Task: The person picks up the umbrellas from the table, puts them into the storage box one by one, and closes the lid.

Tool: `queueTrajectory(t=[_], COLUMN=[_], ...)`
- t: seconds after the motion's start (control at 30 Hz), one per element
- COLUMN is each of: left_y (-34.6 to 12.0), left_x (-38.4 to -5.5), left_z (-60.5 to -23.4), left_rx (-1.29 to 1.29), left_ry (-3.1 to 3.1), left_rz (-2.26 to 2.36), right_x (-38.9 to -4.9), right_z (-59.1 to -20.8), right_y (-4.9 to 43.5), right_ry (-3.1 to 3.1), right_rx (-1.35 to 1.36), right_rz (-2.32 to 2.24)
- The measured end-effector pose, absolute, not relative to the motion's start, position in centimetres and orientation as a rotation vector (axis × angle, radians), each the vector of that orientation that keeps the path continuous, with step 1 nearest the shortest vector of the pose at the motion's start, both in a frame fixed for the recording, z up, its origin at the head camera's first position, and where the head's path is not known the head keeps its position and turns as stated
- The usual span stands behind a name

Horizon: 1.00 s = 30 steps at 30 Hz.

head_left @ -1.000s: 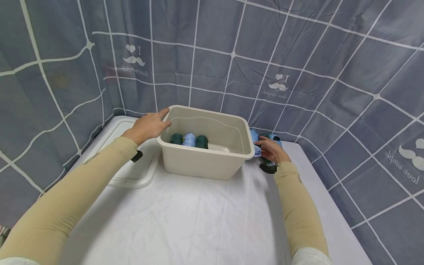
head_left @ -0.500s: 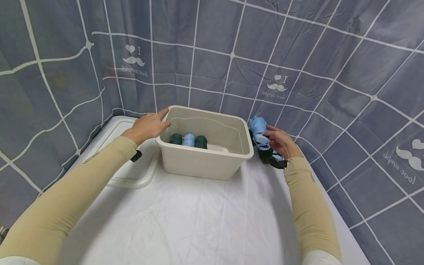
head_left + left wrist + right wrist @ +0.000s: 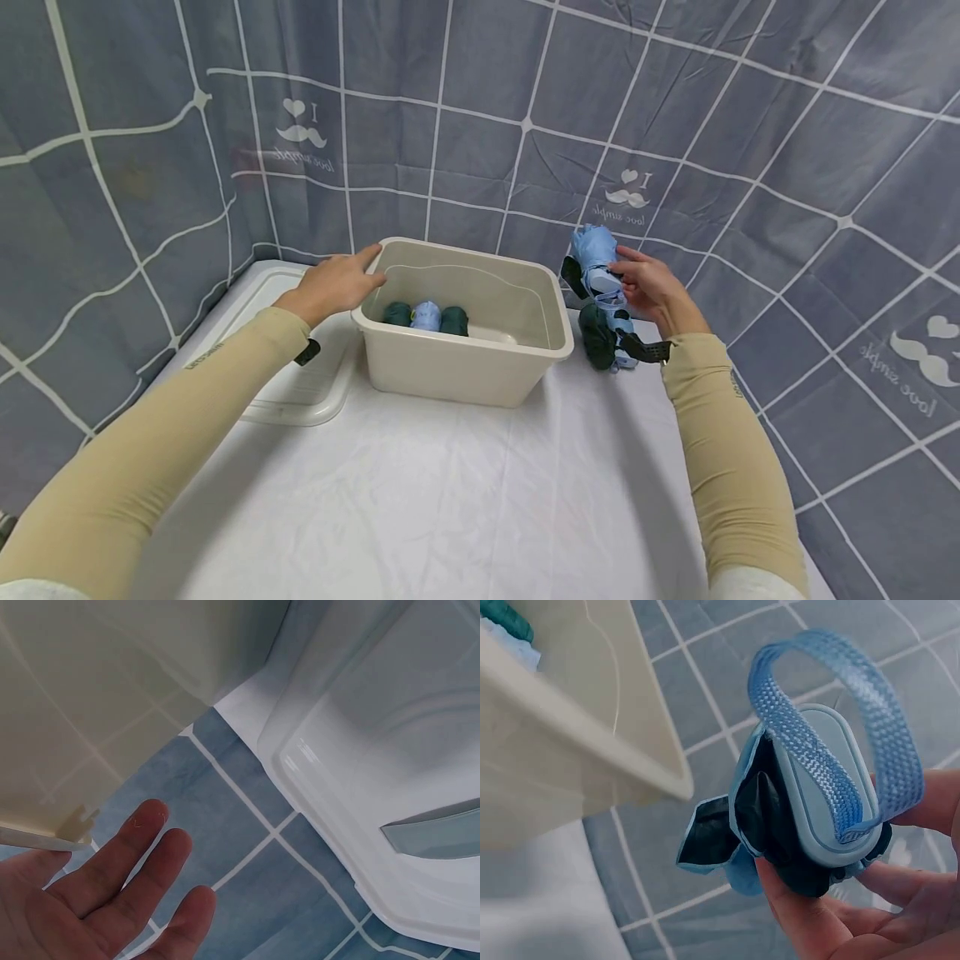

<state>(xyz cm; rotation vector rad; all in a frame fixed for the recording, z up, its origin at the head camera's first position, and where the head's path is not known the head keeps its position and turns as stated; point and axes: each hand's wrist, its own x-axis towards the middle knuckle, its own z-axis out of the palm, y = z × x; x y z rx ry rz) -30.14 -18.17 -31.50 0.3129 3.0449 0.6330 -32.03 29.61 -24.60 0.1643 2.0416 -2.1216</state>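
My right hand (image 3: 651, 287) holds a folded light blue umbrella (image 3: 596, 248) upright, raised beside the box's right end. The right wrist view shows its flat handle end (image 3: 826, 784), a looped woven wrist strap (image 3: 885, 720) and loose dark-lined fabric. My left hand (image 3: 337, 286) rests on the left rim of the beige plastic box (image 3: 442, 367), its other fingers (image 3: 161, 862) extended and holding nothing. Inside the box stand a dark green bundle (image 3: 397, 314), a light blue bundle (image 3: 427, 317) and another dark green bundle (image 3: 454, 322) in a row at the left.
More folded umbrellas, a dark green one (image 3: 597, 337) and a light blue one (image 3: 622, 321), lie right of the box. A white lid (image 3: 300, 400) lies left of it on the white-covered table (image 3: 450, 500). A grey checked curtain (image 3: 480, 125) hangs behind.
My right hand has taken hold of the light blue umbrella, lifted it from the pile and drawn it slightly right. The left hand stays on the box rim.
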Motion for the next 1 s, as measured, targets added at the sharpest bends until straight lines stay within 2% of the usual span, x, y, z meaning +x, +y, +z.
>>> queueTrajectory(t=[0.23,0.6,1.0], left_y=[-18.2,-18.4,-18.4], left_x=[-30.2,-30.2,-30.6], left_z=[-31.6,-31.2,-31.4], left_rx=[0.316,0.321,0.333], left_ry=[3.047,3.045,3.043], left_rz=[0.621,0.616,0.604], right_x=[-31.6,-30.8,-30.3], right_z=[-22.6,-20.4,-21.1], right_y=[28.1,24.9,21.5], right_ry=[2.034,2.233,2.269], right_rx=[0.094,0.03,-0.001], right_rz=[-2.168,-1.899,-1.663])
